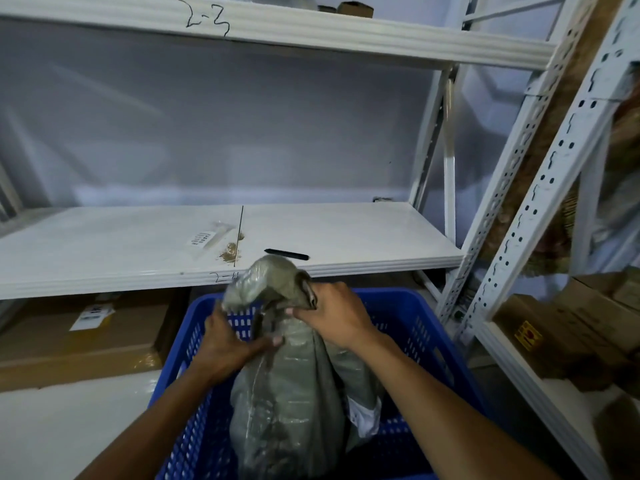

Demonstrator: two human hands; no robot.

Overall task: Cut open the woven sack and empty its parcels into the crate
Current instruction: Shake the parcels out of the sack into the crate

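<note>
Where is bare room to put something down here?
The white shelf is bare right of the black cutter, and left of the label. The blue crate is crowded: the woven sack fills it.

The sack [287,393] is coloured grey-green, with a fine woven texture. The crate [426,327] is blue, patterned with rows of slots. The shelf [346,233] is white. The pen [286,254] is black. The box [86,341] is brown.
</note>
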